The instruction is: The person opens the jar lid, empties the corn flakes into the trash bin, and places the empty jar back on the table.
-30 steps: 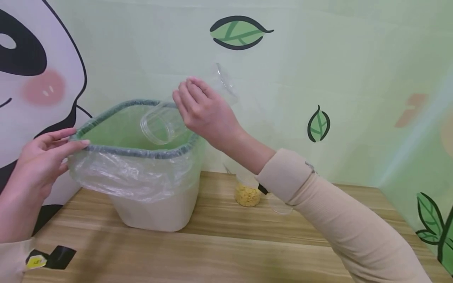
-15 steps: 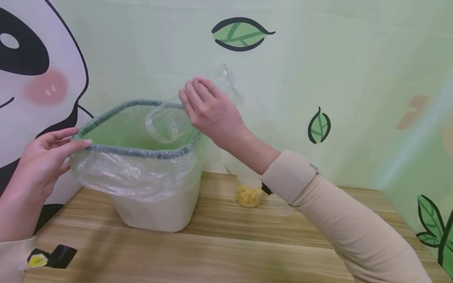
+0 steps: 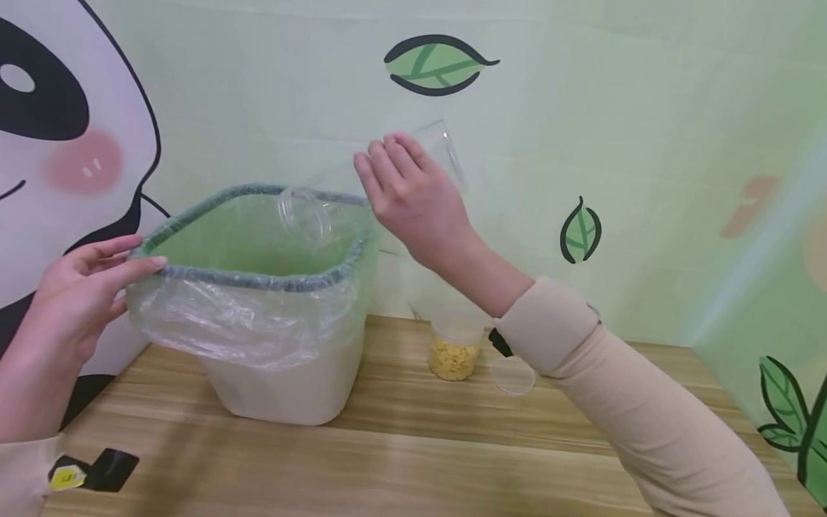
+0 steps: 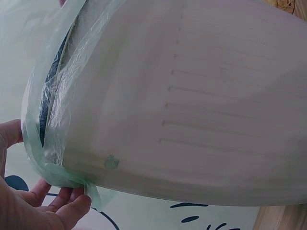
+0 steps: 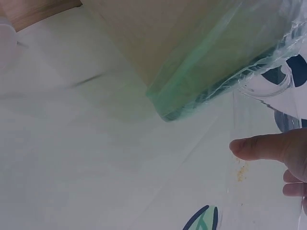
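My right hand (image 3: 413, 194) grips a clear plastic jar (image 3: 306, 215), tilted with its open mouth down over the trash can (image 3: 291, 391). Yellow crumbs (image 5: 242, 171) show on the jar's wall in the right wrist view, where my thumb presses along its side. The trash can is white, lined with a pale green see-through bag (image 3: 245, 323) folded over the grey rim. At the can's left corner my left hand (image 3: 80, 294) pinches the rim and bag, thumb on top and fingers beneath. The bottom of the can's inside is hidden.
Right of the can, a clear jar of yellow flakes (image 3: 454, 357) stands on the wooden table (image 3: 400, 474). A round clear lid (image 3: 513, 375) lies beside it. Behind is a green wall sheet (image 3: 517, 115) with printed leaves and a panda.
My right hand has moved right and slightly up with the clear jar, whose mouth has drawn toward the can's back right rim. My left hand has stayed on the rim.
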A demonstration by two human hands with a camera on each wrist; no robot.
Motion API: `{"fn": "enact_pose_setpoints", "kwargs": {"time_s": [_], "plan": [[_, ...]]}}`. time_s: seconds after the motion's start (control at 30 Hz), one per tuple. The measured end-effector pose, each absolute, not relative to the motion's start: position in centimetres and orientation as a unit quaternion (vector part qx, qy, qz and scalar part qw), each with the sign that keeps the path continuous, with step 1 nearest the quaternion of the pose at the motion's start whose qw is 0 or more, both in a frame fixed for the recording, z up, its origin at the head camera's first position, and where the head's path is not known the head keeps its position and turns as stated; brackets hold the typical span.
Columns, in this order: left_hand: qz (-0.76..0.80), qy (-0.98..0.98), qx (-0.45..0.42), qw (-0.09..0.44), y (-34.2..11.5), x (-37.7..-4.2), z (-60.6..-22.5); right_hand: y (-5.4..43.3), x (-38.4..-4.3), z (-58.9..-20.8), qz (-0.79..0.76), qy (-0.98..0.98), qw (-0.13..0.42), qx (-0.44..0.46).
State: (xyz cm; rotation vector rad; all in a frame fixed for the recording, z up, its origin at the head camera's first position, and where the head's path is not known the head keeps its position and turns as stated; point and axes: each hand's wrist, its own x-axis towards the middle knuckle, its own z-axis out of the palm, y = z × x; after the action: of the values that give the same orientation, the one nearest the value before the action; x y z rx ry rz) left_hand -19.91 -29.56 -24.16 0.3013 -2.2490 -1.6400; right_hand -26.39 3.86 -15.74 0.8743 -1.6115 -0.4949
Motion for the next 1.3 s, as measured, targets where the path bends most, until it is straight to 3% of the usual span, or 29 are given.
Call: {"fn": "enact_pose_setpoints", "kwargs": {"time_s": [0.93, 1.3], "plan": [[-0.587, -0.784, 0.107, 0.172, -29.6, -19.4, -23.8, 8.9, -24.7, -16.6, -0.086, -0.799, 0.494, 0.331], [-0.563, -0.8, 0.111, 0.174, -29.7, -19.5, -23.9, 10.9, -24.2, -17.6, -0.065, -0.794, 0.506, 0.331]]}}
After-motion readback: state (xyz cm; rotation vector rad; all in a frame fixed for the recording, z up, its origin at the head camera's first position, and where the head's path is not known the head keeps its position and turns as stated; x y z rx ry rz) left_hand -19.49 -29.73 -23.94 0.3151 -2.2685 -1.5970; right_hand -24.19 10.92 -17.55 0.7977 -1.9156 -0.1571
